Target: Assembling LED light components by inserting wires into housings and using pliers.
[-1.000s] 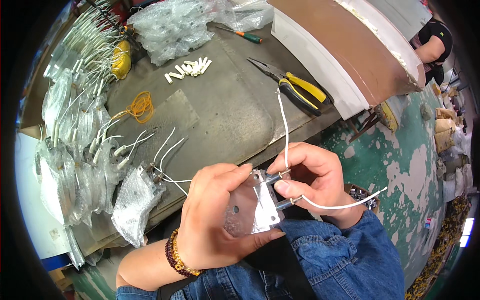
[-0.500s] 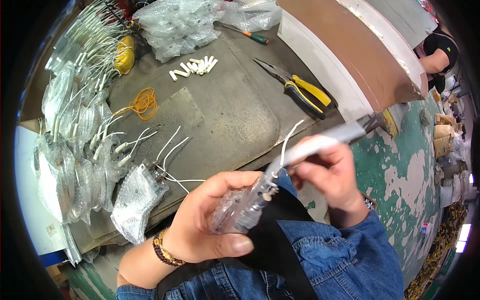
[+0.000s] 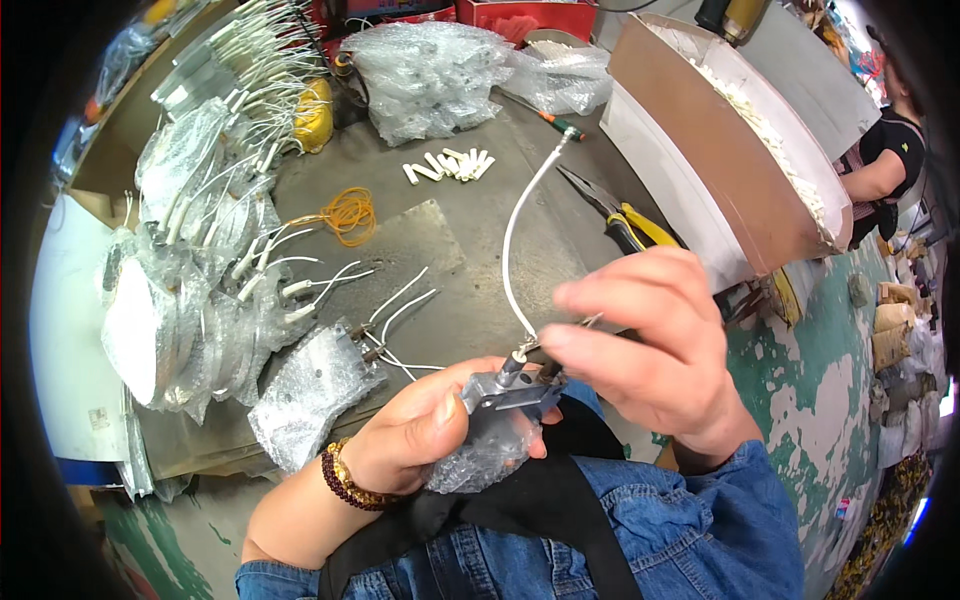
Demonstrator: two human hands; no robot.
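My left hand [image 3: 425, 425] is wrapped round a grey metal part [image 3: 515, 392] whose lower body is in bubble wrap. Two terminals stick up from its top edge. From one of them a white wire [image 3: 508, 235] rises in a long curve, with a bare end at its top. At the other terminal my right hand [image 3: 640, 345] has its fingers curled in a pinch. The tip of a thin wire [image 3: 594, 319] shows between thumb and fingers, the rest being hidden. Left of my hands lies another bubble-wrapped part [image 3: 315, 395] with white wires.
Several short white tubes [image 3: 455, 164] lie near a coil of orange cord [image 3: 350, 215]. Pliers [image 3: 625, 225] and a screwdriver [image 3: 555, 122] are on the right. Wrapped parts [image 3: 190, 310] crowd the left side. A cardboard box [image 3: 740, 150] stands far right, with a person [image 3: 880, 170] beyond.
My right hand has come in from the right and closer to the terminals. The held part has turned more upright, and one white wire now stands up in full length. The view has shifted.
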